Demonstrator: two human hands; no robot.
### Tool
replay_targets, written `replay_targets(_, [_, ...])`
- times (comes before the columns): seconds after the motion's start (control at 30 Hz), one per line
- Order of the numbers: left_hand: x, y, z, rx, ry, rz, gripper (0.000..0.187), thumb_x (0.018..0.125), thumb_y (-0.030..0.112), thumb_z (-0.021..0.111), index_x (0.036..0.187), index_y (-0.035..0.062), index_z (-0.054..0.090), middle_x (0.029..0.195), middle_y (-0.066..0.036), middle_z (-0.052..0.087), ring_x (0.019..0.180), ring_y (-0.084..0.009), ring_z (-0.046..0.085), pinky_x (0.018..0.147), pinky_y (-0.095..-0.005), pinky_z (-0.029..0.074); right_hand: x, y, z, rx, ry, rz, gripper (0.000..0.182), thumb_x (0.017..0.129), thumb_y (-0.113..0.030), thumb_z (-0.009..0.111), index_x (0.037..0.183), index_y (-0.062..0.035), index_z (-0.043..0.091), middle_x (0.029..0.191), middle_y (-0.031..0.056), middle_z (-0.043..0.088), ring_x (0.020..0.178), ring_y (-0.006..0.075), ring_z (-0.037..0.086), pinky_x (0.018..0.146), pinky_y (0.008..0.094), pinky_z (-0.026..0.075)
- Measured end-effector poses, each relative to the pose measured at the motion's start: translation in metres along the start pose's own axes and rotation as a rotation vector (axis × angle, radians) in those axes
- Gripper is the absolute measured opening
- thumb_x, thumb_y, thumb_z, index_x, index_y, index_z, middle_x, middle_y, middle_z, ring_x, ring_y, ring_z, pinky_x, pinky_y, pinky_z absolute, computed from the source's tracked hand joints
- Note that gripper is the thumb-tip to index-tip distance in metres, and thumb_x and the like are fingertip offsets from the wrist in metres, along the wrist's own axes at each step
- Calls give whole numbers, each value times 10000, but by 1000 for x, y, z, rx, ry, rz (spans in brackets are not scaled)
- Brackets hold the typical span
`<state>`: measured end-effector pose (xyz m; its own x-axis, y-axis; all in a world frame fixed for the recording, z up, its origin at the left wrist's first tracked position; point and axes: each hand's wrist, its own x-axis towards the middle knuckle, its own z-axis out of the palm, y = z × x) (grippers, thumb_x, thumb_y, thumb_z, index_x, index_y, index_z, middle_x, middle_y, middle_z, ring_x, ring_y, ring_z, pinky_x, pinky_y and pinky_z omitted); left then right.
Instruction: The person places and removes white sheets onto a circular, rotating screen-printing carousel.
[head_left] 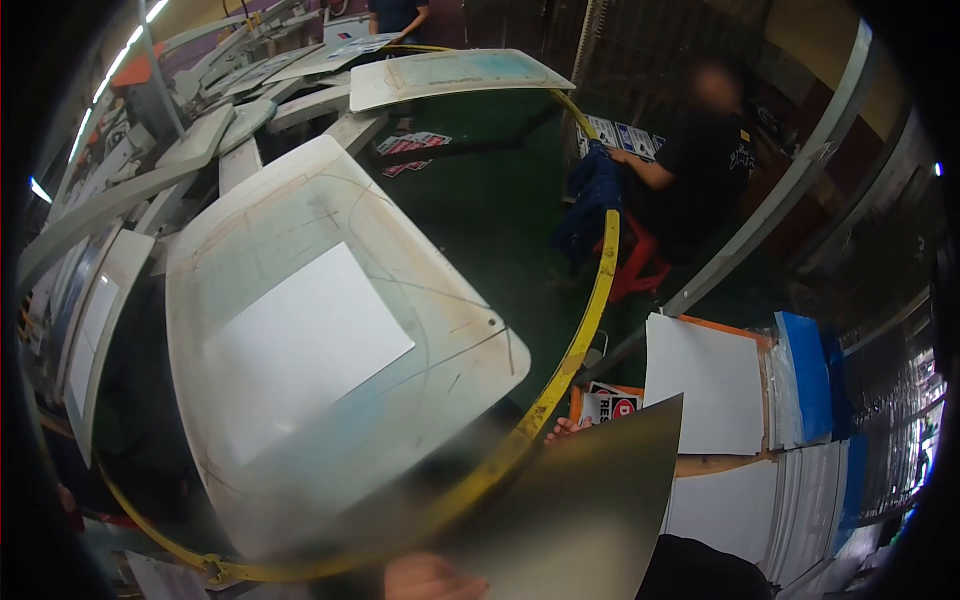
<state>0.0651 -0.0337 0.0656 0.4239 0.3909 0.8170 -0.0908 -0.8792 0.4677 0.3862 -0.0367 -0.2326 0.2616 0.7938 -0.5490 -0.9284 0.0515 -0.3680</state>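
Observation:
A thin, flat sheet [590, 500] with a dull grey-olive face is tilted in front of me at the bottom of the view. My right hand [567, 428] shows only its fingertips, curled at the sheet's far edge; the rest is hidden behind it. At the bottom edge, my left hand [430, 578] is at the sheet's left side, fingers bent against it, partly blurred and cut off. Beyond lies a large, stained pale platen [270, 240] with rounded corners. A white rectangular sheet [315, 325] lies flat on it.
A yellow curved rail [604, 270] runs round the platens. Another platen [460, 78] is at the back. White sheets [700, 390] are stacked at right beside blue sheets [805, 365]. A co-worker [700, 150] sits at a blue-covered part of the rail; another person [398, 15] stands far back.

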Motion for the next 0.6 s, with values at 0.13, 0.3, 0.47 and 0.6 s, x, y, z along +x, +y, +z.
replay_targets(0.13, [1, 0, 0, 10, -7, -3, 139, 768, 126, 675, 697, 7, 679, 549, -58, 530, 480, -178, 524, 495, -284, 470, 2, -4, -3, -11, 19, -10, 674, 903, -623, 259, 1006, -31, 564, 586, 67, 529, 590, 247, 521, 760, 397, 453])
replay_targets(0.3, [-2, -1, -2, 19, -18, -59, 166, 774, 173, 687, 770, 7, 686, 586, -62, 563, 510, -174, 547, 532, -293, 481, -1, -11, -6, -55, 67, -30, 673, 900, -627, 268, 1009, -34, 567, 583, 67, 530, 593, 251, 528, 759, 399, 458])
replay_targets(0.47, [-25, 0, -10, 96, 29, -303, 80, 679, 139, 714, 683, 66, 681, 484, 1, 473, 436, -136, 478, 528, -280, 452, -9, -28, -13, -293, 252, -121, 672, 896, -631, 277, 1013, -37, 570, 580, 66, 531, 596, 256, 535, 759, 400, 464])
replay_targets(0.6, [-69, -3, -6, 336, 363, -645, 186, 742, 193, 706, 674, 48, 611, 581, -16, 512, 537, -134, 496, 596, -272, 430, -46, -19, 41, -956, 233, -841, 456, 949, -475, 365, 984, -58, 546, 691, 35, 521, 686, 187, 541, 734, 326, 459])
